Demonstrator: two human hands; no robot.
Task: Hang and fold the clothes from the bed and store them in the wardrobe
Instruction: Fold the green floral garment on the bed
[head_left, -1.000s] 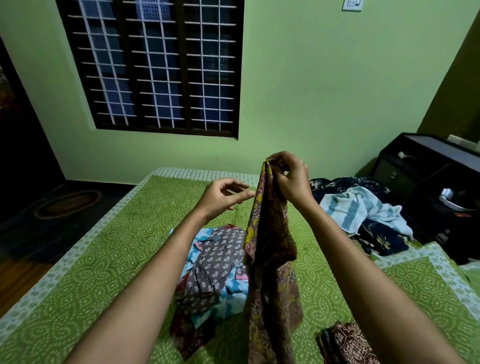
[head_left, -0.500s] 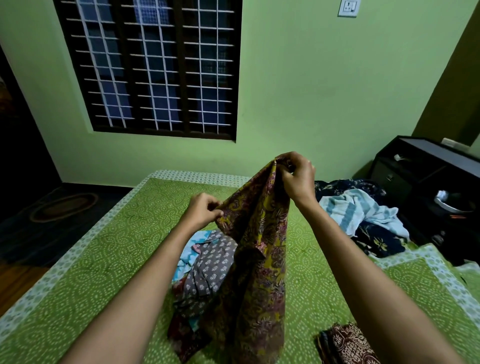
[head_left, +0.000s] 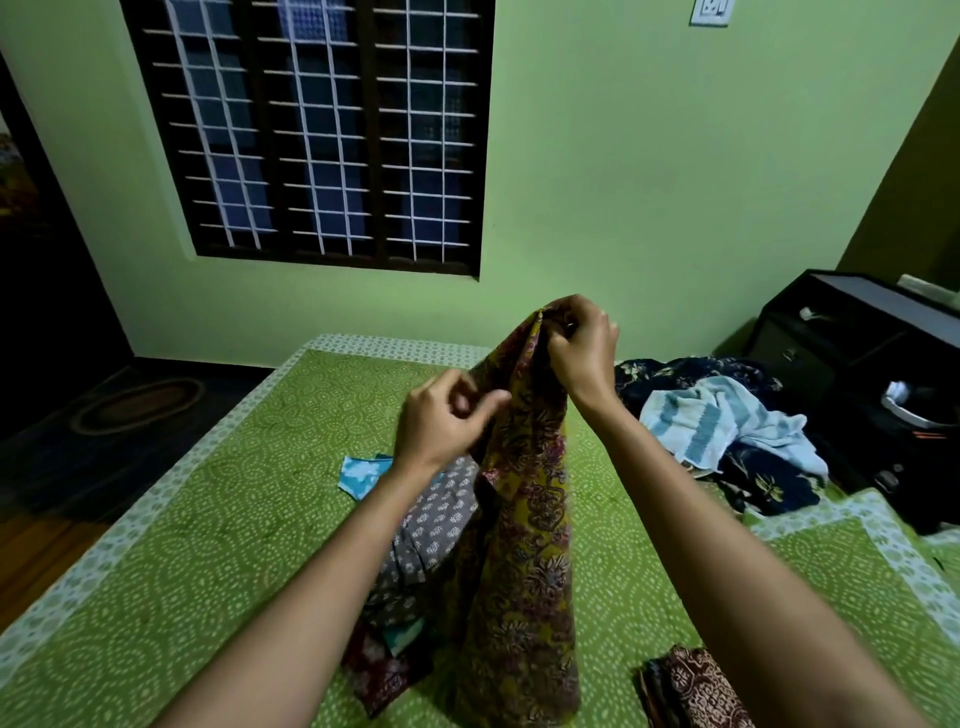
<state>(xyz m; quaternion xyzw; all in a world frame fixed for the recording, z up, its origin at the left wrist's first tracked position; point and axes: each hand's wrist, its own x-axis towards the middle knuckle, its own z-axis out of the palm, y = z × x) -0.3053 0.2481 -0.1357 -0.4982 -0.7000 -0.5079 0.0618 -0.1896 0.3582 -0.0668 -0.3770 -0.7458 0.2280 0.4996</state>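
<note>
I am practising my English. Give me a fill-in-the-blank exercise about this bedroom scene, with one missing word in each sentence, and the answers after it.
1. The right hand holds the printed cloth up by its ___ edge.
2. The bedspread is ___ with a white pattern.
3. The striped towel lies on the ___ side of the bed.
4. The wall behind the bed has a barred ___.

Missing words: top; green; right; window.

Matt printed cloth garment (head_left: 524, 545), quilted cotton bedspread (head_left: 208, 519)
</note>
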